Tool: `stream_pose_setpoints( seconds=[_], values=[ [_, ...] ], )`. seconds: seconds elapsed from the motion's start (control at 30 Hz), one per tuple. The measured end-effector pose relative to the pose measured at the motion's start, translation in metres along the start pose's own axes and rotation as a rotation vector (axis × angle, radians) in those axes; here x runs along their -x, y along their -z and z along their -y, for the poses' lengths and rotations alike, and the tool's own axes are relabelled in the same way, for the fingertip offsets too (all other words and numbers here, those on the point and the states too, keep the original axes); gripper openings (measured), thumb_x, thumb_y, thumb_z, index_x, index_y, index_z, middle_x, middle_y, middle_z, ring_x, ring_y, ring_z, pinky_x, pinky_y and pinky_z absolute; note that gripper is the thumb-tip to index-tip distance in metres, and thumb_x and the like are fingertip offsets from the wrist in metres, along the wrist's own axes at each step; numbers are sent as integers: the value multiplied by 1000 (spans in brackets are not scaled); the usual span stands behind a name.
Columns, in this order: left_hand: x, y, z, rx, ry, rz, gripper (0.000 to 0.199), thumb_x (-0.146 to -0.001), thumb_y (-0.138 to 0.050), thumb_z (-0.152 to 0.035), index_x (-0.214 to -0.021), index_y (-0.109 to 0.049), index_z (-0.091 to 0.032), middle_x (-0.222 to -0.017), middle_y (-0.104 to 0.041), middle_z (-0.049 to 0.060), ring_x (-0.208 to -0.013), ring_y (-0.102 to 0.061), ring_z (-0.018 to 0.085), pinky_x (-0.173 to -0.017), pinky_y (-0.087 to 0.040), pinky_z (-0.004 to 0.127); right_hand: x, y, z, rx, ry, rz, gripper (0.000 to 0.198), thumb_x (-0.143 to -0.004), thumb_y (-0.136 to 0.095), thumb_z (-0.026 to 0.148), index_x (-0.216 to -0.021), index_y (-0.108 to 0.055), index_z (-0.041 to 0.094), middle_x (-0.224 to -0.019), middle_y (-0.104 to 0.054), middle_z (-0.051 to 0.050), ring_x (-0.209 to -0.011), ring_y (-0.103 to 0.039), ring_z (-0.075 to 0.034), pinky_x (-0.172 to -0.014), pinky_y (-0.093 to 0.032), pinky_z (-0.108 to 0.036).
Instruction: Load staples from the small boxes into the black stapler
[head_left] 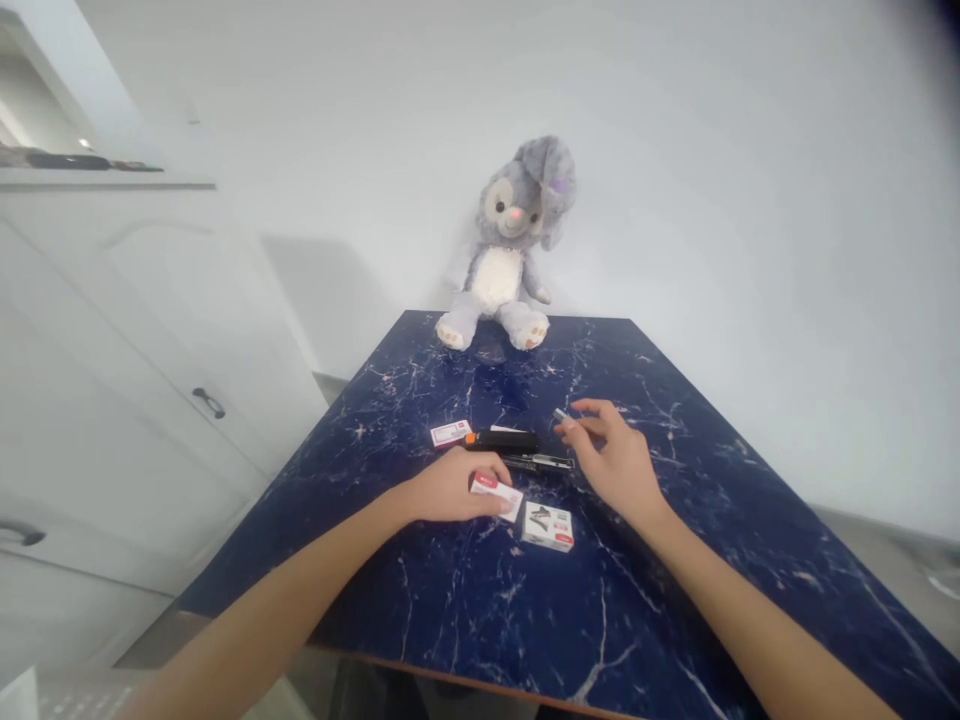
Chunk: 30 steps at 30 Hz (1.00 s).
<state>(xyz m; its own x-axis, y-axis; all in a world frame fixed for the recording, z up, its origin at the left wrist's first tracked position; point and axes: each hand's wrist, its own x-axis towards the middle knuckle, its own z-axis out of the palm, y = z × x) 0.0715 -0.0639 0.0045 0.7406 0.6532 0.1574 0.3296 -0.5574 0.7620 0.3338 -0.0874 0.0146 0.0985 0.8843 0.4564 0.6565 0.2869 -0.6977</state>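
My left hand [459,484] is closed around a small red-and-white box [496,494] just above or on the tabletop. Between the thumb and fingertips of my right hand [611,455] is a small grey strip of staples [560,415], held over the table. A black stapler [514,441] with an orange end lies between my hands, and its metal lower part [540,462] shows in front. Close to the left hand's box stands another white-and-red box [548,525] with a dark picture on top. Behind my left hand lies a third, flat box [450,433].
The dark blue marbled table [600,620] carries everything. At its far edge a grey plush rabbit [501,250] sits against the white wall [720,200]. White cabinets [112,380] with dark handles stand on the left.
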Motion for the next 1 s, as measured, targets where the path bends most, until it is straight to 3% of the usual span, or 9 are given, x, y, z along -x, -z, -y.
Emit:
stream_pose_setpoints(
  seconds=[0.1,0.23,0.4,0.57,0.73,0.87,1.0],
  values=[
    [1,-5,-3,-225,-155,-16,18,-82,-67,-30,-98,-72,-23,-91,-72,5,-81,-67,19,-78,-49,29,-7,5,-28,-91,-88,114,33,-95,-48,42,-118,-62,22,-82,-74,-3,-73,-71,-20,-73,-55,-34],
    [1,-4,-2,-360,-211,-73,20,-87,-61,-33,-97,-75,-23,-101,-70,8,-80,-65,19,-76,-47,31,-9,9,-56,-161,-190,162,38,-91,-53,47,-113,-67,19,-82,-74,-5,-75,-71,-22,-72,-56,-36],
    [-1,1,5,-383,-182,-271,23,-94,-52,-30,-92,-73,-23,-91,-70,7,-83,-63,19,-77,-47,31,-7,13,-49,-159,-199,212,38,-86,-61,47,-111,-67,20,-90,-76,-6,-82,-72,-23,-82,-55,-39],
    [-3,6,12,-350,-75,-506,24,-95,-51,-32,-87,-70,-21,-82,-66,4,-65,-56,14,-68,-45,28,-2,13,-35,-153,-232,195,35,-85,-62,48,-106,-67,20,-88,-77,-6,-77,-72,-23,-76,-55,-36],
    [-6,8,16,-288,-2,-596,22,-94,-53,-31,-108,-67,-22,-100,-67,4,-68,-57,12,-67,-46,26,2,8,-36,-89,-61,243,31,-86,-62,48,-102,-72,23,-94,-75,-4,-81,-71,-22,-78,-56,-35],
    [-8,9,18,-287,24,-621,24,-94,-52,-29,-111,-66,-21,-101,-66,5,-77,-60,14,-73,-47,26,5,1,-37,-41,138,287,24,-88,-61,43,-97,-74,25,-109,-72,-5,-93,-69,-22,-84,-55,-38],
    [-8,9,18,-291,30,-609,23,-94,-52,-28,-111,-66,-22,-102,-66,4,-78,-60,14,-78,-48,28,7,-2,-36,18,159,343,20,-90,-60,39,-98,-73,26,-107,-72,-3,-93,-68,-21,-83,-54,-37]
  ],
)
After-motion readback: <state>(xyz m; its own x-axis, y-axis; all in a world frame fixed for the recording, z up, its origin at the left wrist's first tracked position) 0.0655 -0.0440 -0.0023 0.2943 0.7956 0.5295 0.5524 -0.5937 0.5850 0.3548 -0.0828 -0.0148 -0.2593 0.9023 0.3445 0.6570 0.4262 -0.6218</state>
